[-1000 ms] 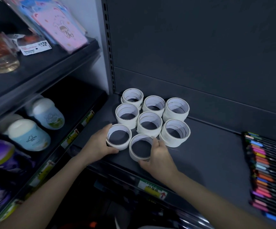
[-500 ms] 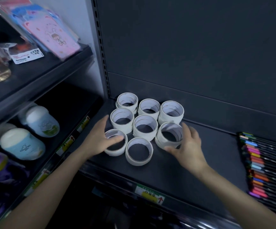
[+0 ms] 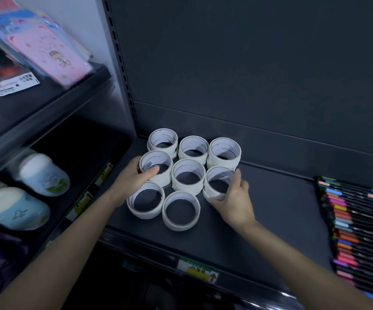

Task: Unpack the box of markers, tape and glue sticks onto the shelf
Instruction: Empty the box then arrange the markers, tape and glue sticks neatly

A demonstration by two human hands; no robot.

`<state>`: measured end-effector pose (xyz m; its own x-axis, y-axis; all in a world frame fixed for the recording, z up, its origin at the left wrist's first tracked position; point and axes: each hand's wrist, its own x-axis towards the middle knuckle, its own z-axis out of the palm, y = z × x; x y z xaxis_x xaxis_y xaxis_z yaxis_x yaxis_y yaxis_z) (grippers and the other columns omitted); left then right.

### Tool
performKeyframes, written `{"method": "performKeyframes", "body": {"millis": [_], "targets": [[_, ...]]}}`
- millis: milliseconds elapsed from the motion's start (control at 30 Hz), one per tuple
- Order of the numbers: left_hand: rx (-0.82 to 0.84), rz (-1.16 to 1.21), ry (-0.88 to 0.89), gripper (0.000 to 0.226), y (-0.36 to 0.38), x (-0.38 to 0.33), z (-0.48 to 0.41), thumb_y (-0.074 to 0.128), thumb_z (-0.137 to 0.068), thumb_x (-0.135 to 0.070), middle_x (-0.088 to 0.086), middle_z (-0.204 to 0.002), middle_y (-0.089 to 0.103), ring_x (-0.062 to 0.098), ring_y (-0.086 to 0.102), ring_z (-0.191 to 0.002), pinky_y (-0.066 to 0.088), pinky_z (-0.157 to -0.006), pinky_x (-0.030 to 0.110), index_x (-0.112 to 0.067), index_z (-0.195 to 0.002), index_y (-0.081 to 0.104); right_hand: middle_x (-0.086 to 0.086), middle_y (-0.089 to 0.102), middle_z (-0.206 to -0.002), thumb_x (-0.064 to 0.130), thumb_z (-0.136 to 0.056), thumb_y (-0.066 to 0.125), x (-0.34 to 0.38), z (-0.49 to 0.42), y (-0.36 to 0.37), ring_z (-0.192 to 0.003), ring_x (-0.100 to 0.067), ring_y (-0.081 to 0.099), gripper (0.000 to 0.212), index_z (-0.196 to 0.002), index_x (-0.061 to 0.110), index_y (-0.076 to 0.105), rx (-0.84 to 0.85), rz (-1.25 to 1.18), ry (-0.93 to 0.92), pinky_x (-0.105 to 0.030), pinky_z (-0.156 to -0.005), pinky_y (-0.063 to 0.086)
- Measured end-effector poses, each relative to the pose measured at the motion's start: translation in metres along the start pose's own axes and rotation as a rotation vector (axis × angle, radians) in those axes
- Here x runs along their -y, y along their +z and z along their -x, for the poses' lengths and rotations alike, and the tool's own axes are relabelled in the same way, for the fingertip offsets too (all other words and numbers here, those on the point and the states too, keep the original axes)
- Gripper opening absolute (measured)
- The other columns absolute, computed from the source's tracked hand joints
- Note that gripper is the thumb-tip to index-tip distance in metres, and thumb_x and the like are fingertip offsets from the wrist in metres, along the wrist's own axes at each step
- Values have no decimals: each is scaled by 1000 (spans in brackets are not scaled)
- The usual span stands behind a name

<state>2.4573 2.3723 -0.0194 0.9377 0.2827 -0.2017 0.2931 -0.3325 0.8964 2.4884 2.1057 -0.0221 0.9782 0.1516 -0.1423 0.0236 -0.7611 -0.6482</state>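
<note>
Several white tape rolls stand in stacks on the dark shelf point(image 3: 270, 220), grouped near its left back corner. My left hand point(image 3: 134, 179) grips the middle-left tape stack point(image 3: 158, 163), thumb inside the ring. My right hand point(image 3: 232, 201) holds the middle-right tape stack point(image 3: 219, 182), fingers around its outside. Two low rolls point(image 3: 146, 199) point(image 3: 181, 210) lie in front, the centre stack point(image 3: 189, 175) between my hands. A row of coloured markers point(image 3: 360, 220) lies at the shelf's right end. The box and glue sticks are out of view.
A yellow price label point(image 3: 200, 270) sits on the shelf's front edge. To the left, another shelving unit holds blue-and-white containers point(image 3: 44, 173) below and pink packaged items point(image 3: 49, 52) above. A slotted metal upright point(image 3: 123, 74) divides the two units.
My left hand moved back from the front-left roll to the middle-left stack. My right hand went from the front roll to the middle-right stack and closed around it.
</note>
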Motion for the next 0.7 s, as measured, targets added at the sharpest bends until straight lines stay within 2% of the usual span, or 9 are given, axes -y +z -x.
{"method": "performKeyframes", "body": {"millis": [200, 267, 333, 400, 433, 500, 567, 633, 700], "targets": [[11, -2, 44, 13, 1, -5, 0, 69, -82, -34, -15, -93, 70, 3, 64, -92, 50, -92, 35, -39, -92, 65, -14, 37, -135, 36, -76, 76, 2, -1, -2, -106, -27, 54, 108, -150, 9, 2, -25, 4, 23, -26, -74, 39], [8, 0, 39, 21, 2, -9, 0, 73, -79, -28, -17, -92, 68, 3, 63, -93, 48, -91, 32, -38, -93, 61, -13, 36, -135, 31, -75, 78, 3, -1, -2, -108, -25, 52, 108, -150, 9, 4, -13, -27, 34, -24, -77, 38], [11, -18, -13, 50, 2, -5, -4, 79, -74, -30, -23, -105, 57, 6, 54, -107, 39, -96, 29, -35, -115, 51, -12, 35, -136, 26, -75, 79, 4, -2, 0, -107, -23, 52, 104, -149, 11, 7, -9, -47, 37, -23, -78, 38], [30, -64, -70, 102, 0, 1, -8, 83, -64, -38, -17, -132, 46, 10, 40, -127, 31, -105, 30, -20, -145, 24, -11, 33, -138, 25, -75, 78, 7, -3, 2, -107, -22, 51, 100, -148, 12, 11, -16, -71, 36, -22, -79, 37], [45, -91, -99, 121, 0, 3, -10, 84, -56, -44, -11, -142, 40, 12, 35, -133, 29, -110, 33, -19, -149, 12, -11, 32, -139, 25, -75, 78, 8, -4, 3, -111, -23, 50, 99, -148, 12, 11, -13, -90, 37, -22, -81, 37], [12, -129, -117, 131, 0, 6, -14, 85, -44, -52, -8, -143, 39, 13, 38, -132, 31, -112, 39, -19, -148, 13, -11, 32, -139, 28, -74, 78, 9, -6, 3, -116, -23, 48, 100, -147, 12, 14, 7, -130, 48, -22, -83, 37], [-41, -136, -133, 113, -1, 6, -15, 88, -45, -50, -11, -131, 51, 10, 49, -120, 41, -105, 40, -18, -139, 34, -9, 38, -134, 33, -70, 81, 9, -7, 2, -113, -21, 49, 96, -143, 13, 22, 4, -169, 58, -24, -84, 39], [-42, -175, -92, 85, -4, 13, -22, 87, -42, -56, -10, -110, 67, 9, 64, -100, 52, -92, 42, -24, -115, 58, -6, 42, -130, 33, -67, 82, 9, -7, 2, -108, -19, 52, 88, -136, 15, 31, -25, -193, 62, -25, -82, 41], [-29, -239, -36, 67, -5, 17, -25, 82, -44, -56, -10, -96, 72, 6, 67, -90, 54, -85, 40, -26, -101, 65, -4, 44, -132, 33, -66, 83, 8, -7, 3, -107, -18, 53, 84, -133, 16, 34, -51, -198, 71, -26, -81, 43]]}}
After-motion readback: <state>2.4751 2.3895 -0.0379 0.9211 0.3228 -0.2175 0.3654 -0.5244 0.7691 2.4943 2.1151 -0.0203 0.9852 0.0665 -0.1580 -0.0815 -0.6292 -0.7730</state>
